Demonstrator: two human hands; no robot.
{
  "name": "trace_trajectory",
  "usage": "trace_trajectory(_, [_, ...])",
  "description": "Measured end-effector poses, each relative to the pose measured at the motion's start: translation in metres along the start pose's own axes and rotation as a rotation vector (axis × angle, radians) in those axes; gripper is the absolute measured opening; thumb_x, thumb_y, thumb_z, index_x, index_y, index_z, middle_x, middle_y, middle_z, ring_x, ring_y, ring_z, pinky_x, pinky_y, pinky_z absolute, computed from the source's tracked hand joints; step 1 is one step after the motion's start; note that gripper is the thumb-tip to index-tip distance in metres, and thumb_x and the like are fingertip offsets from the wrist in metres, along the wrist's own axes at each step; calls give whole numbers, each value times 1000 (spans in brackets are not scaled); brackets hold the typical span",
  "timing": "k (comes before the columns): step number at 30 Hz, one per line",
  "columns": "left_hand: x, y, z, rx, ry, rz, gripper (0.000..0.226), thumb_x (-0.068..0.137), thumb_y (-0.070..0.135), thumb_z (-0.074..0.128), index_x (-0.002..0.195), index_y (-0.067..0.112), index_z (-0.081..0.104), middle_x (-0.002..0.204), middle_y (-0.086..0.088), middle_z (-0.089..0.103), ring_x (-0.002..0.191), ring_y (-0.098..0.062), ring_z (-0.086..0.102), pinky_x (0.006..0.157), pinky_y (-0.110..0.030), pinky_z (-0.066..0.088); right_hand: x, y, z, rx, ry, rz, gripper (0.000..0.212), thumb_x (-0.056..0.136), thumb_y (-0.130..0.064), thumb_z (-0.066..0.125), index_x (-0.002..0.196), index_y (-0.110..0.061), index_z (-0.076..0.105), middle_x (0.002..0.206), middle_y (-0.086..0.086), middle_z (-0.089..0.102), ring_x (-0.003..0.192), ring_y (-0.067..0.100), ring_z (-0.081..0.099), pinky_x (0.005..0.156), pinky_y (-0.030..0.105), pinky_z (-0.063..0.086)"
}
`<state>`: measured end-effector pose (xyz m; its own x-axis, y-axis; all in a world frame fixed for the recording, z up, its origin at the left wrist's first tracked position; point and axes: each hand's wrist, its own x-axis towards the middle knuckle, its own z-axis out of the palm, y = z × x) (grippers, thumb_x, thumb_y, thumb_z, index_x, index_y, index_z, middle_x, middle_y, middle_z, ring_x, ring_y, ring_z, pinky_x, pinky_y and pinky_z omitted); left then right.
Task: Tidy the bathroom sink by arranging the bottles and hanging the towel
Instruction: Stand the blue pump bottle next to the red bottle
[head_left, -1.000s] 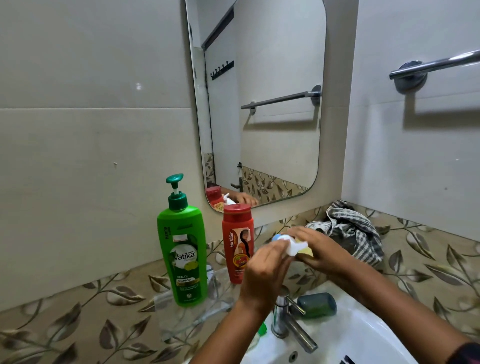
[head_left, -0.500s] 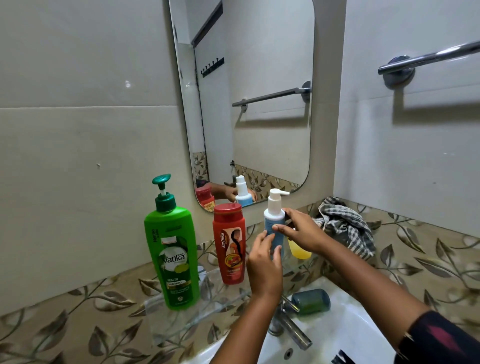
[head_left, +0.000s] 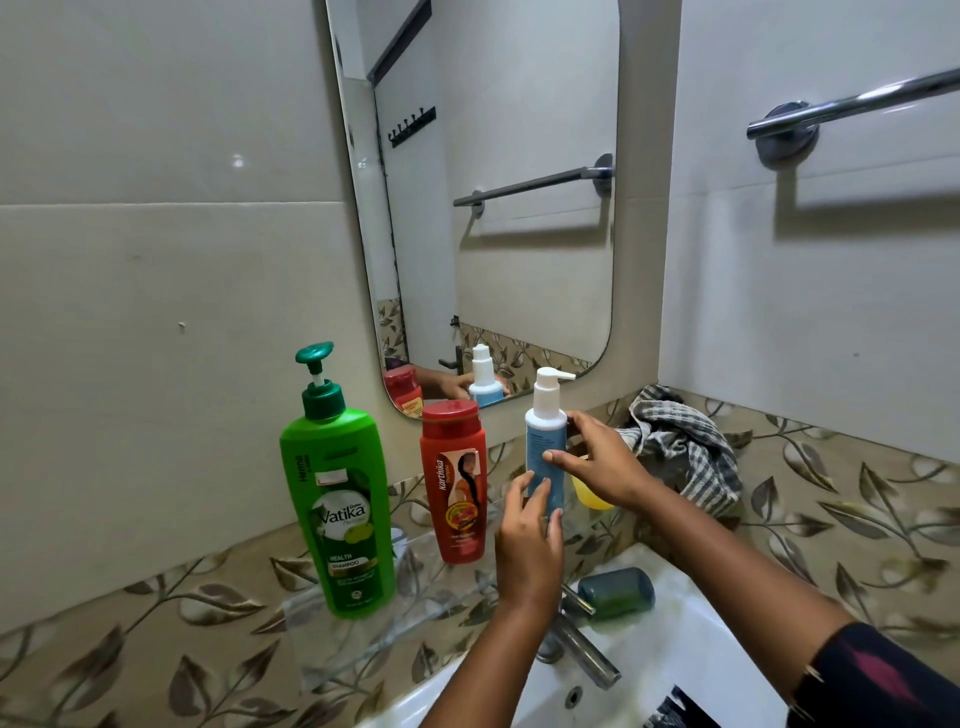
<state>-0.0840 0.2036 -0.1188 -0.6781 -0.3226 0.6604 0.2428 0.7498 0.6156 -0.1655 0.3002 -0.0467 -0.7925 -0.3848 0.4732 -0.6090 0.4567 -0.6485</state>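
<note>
A white-and-blue pump bottle (head_left: 545, 441) stands upright at the right end of the glass shelf (head_left: 363, 639). My right hand (head_left: 597, 462) grips its side, and my left hand (head_left: 530, 540) touches its lower front. To its left stand a red shampoo bottle (head_left: 457, 483) and a tall green pump bottle (head_left: 340, 499). A yellow object (head_left: 589, 493) shows behind my right wrist, mostly hidden. A crumpled checked towel (head_left: 685, 452) lies in the corner. A chrome towel rail (head_left: 852, 104) is on the right wall.
A mirror (head_left: 493, 208) hangs above the shelf. A green soap bar (head_left: 615, 592) rests on the white sink's (head_left: 675, 649) rim beside the chrome tap (head_left: 582, 644). Leaf-patterned tiles run behind the sink.
The pump bottle, lying across my hands a second ago, now stands upright on the shelf. My left hand has slid down to its base.
</note>
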Motion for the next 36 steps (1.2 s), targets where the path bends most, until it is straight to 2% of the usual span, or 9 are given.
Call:
trace_trajectory(4, [-8, -1, 1, 56, -18, 55, 37, 86, 7, 67, 122, 7, 62, 128, -7, 58, 118, -18, 56, 97, -15, 35, -2, 2, 1, 37, 4, 29, 49, 83, -17, 68, 127, -11, 47, 122, 10, 59, 101, 17, 57, 84, 26, 46])
trace_trajectory(10, [-19, -7, 1, 101, -95, 145, 32, 79, 7, 74, 110, 7, 69, 114, -9, 67, 100, -22, 67, 82, -29, 56, -7, 6, 6, 60, 1, 86, 46, 84, -16, 66, 126, -12, 47, 120, 7, 60, 92, 14, 58, 69, 15, 46])
trace_trajectory(14, [-20, -9, -1, 150, -151, 196, 30, 71, 6, 80, 100, 7, 72, 100, -8, 70, 84, -22, 70, 67, -27, 59, -9, 5, 12, 85, 8, 109, 44, 84, -15, 66, 124, -10, 48, 122, 10, 60, 99, 20, 60, 87, 39, 55])
trace_trajectory(17, [-21, -9, -2, 175, -194, 211, 29, 69, 6, 82, 96, 8, 73, 93, -6, 71, 78, -20, 70, 62, -24, 58, -9, 2, 17, 82, 15, 126, 45, 84, -16, 66, 124, -10, 47, 119, 12, 59, 100, 26, 61, 88, 46, 54])
trace_trajectory(24, [-20, -11, -3, 229, -232, 246, 34, 59, 7, 87, 90, 11, 74, 86, -3, 72, 72, -16, 70, 57, -20, 57, -9, 3, 15, 106, 5, 164, 49, 86, -10, 63, 131, -11, 43, 108, 7, 57, 90, 18, 58, 76, 24, 51])
trace_trajectory(26, [-20, -13, -2, 228, -240, 271, 34, 57, 7, 88, 88, 11, 75, 86, -2, 73, 72, -15, 70, 58, -19, 58, -10, 7, 3, 91, 66, 148, 42, 88, -4, 57, 129, -8, 47, 112, 10, 58, 94, 22, 59, 78, 28, 52])
trace_trajectory(30, [-20, -12, 1, 254, -234, 335, 36, 51, 7, 91, 84, 10, 76, 84, -2, 75, 70, -14, 71, 58, -20, 58, -12, 22, -28, -153, 138, 43, 42, 82, 11, 48, 120, -4, 58, 117, 16, 61, 103, 27, 59, 90, 36, 48])
trace_trajectory(33, [-20, -7, 10, 336, -262, 377, 44, 43, 10, 93, 83, 9, 76, 82, -1, 75, 71, -13, 71, 59, -20, 57, -17, 36, -43, -479, -76, -23, 56, 78, 12, 47, 128, -11, 52, 131, 11, 53, 119, 26, 52, 95, 34, 45])
trace_trajectory(36, [-21, -2, 19, 421, -291, 370, 49, 37, 12, 93, 83, 8, 77, 80, 0, 74, 72, -13, 71, 62, -20, 58, -19, 48, -43, -771, -287, -103, 74, 79, 10, 45, 143, -24, 33, 151, 1, 35, 134, 21, 36, 102, 33, 41])
